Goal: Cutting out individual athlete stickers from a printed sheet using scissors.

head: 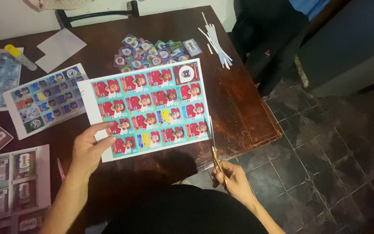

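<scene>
My left hand (88,148) pinches the lower left corner of a printed sheet of red and teal picture cards (152,106), holding it lifted above a dark wooden table (239,108). My right hand (231,177) grips gold-handled scissors (213,147). Their blades point up and meet the sheet's lower right edge. A pile of cut-out cards (152,53) lies on the table just beyond the sheet.
Thin paper offcuts (216,41) lie at the far right of the table. Another printed sheet (46,99), a yellow-capped glue stick (20,56), a blank paper (60,48) and more card sheets (14,186) sit to the left. The table's edge drops to a tiled floor (325,147).
</scene>
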